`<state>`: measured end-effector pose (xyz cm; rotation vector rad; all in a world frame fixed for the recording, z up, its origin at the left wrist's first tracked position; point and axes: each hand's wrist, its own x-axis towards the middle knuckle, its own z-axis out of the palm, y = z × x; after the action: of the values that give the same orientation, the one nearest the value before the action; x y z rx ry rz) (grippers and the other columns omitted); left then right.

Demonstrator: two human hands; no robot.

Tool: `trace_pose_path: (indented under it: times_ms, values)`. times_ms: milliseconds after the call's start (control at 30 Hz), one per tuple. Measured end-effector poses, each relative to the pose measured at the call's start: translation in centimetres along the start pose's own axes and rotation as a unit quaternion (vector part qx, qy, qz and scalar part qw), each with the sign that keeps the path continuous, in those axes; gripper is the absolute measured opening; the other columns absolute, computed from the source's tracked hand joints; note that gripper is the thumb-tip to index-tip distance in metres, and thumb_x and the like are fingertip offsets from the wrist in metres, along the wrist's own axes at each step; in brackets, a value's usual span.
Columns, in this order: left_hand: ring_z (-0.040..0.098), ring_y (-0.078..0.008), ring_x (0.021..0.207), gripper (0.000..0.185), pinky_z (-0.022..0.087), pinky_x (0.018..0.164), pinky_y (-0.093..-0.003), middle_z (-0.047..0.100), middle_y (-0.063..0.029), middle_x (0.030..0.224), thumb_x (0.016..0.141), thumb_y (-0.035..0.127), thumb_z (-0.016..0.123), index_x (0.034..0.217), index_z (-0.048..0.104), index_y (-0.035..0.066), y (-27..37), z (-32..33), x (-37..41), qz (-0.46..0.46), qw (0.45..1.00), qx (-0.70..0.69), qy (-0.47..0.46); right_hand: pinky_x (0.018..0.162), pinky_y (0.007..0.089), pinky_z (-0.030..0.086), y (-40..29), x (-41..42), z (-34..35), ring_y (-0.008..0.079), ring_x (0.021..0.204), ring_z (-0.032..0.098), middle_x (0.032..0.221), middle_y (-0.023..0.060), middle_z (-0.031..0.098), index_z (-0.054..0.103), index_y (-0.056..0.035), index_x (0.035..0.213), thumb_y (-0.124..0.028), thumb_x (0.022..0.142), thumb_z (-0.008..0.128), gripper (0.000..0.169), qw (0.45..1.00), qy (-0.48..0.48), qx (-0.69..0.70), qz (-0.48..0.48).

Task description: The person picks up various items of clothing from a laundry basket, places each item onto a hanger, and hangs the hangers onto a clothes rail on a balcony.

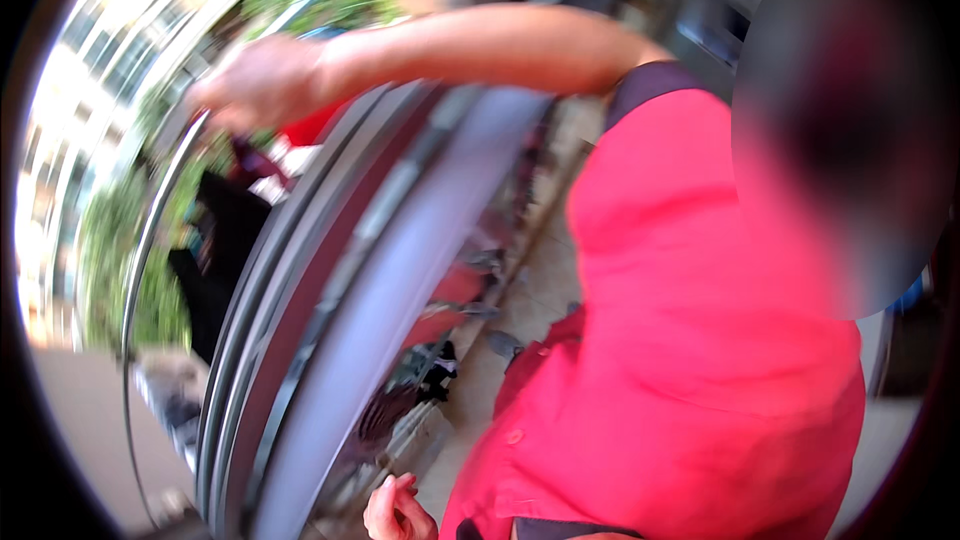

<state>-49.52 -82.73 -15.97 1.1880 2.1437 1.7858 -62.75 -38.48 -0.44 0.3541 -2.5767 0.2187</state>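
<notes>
My right hand [259, 82] reaches out at the top left, blurred by motion, with its fingers curled around a thin metal rail [150, 217]. Just below it are a red cloth [311, 127], a pale cloth and a black garment [232, 232], all beyond the window track. My left hand [397, 511] is low at the bottom edge, partly cut off. Its fingers curl loosely inward, with nothing visible in them. A bright pink-red buttoned shirt [697, 270] with dark sleeve trim covers my body.
Grey sliding-window tracks [259, 292] and a pale ledge [397, 277] run diagonally between me and the outside. Beneath the ledge lie cluttered items, including a black-and-white object [442, 371], near the tiled floor [544, 270]. Trees [112, 262] and buildings appear outside, blurred.
</notes>
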Motion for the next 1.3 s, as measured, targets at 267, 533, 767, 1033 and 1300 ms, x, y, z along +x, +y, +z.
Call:
trace_pose_path:
  times_ms: [267,533,767,1033,1300]
  values:
    - [0.058,-0.0137,0.064,0.022,0.045,0.049,-0.0213,0.062,-0.0109,0.078,0.088,0.003,0.05,0.11,0.055,-0.001,3.5,16.5,9.6,0.057,0.975,-0.015,-0.216,0.067,0.0355,0.048,-9.7,-43.7,-1.9,0.0262,0.073,0.062,0.083,0.0127,0.063,0.058,-0.0103,0.106,-0.014,0.081,0.052,0.026,0.763,0.11,0.296,0.564]
    - [0.059,-0.0159,0.054,0.015,0.045,0.043,-0.0224,0.063,-0.0113,0.068,0.083,-0.001,0.054,0.097,0.058,0.001,12.7,43.5,6.7,0.175,0.881,-0.036,-0.438,0.057,0.0239,0.047,-24.7,-83.5,-6.9,0.0097,0.062,0.059,0.068,0.0033,0.058,0.055,-0.0016,0.102,-0.002,0.083,0.047,0.021,0.422,0.272,0.117,0.857]
    - [0.06,-0.013,0.057,0.015,0.043,0.046,-0.0211,0.063,-0.0097,0.067,0.085,0.002,0.054,0.099,0.06,0.001,20.0,59.9,2.7,0.166,0.818,-0.037,-0.55,0.061,0.0364,0.047,-28.3,-96.1,-8.7,0.0269,0.071,0.062,0.075,0.0128,0.063,0.059,-0.0048,0.09,-0.014,0.076,0.055,0.017,0.376,0.336,0.047,0.862]
    - [0.063,-0.0152,0.063,0.02,0.049,0.057,-0.0252,0.064,-0.01,0.071,0.085,0.001,0.054,0.104,0.059,0.001,20.5,76.9,2.1,0.159,0.696,-0.002,-0.701,0.058,0.0303,0.049,-29.3,-100.4,-3.8,0.0169,0.061,0.065,0.07,0.0074,0.064,0.059,-0.0046,0.091,-0.015,0.079,0.056,0.016,0.315,0.26,0.11,0.906]
    - [0.065,-0.0172,0.067,0.02,0.05,0.058,-0.0258,0.065,-0.0116,0.076,0.084,0.002,0.055,0.104,0.06,0.001,20.6,93.9,-4.2,0.145,0.554,0.002,-0.82,0.053,0.0283,0.049,-27.0,-108.7,-5.9,0.0153,0.054,0.063,0.063,0.0064,0.063,0.061,-0.0044,0.082,-0.017,0.085,0.051,0.016,0.152,0.367,0.071,0.915]
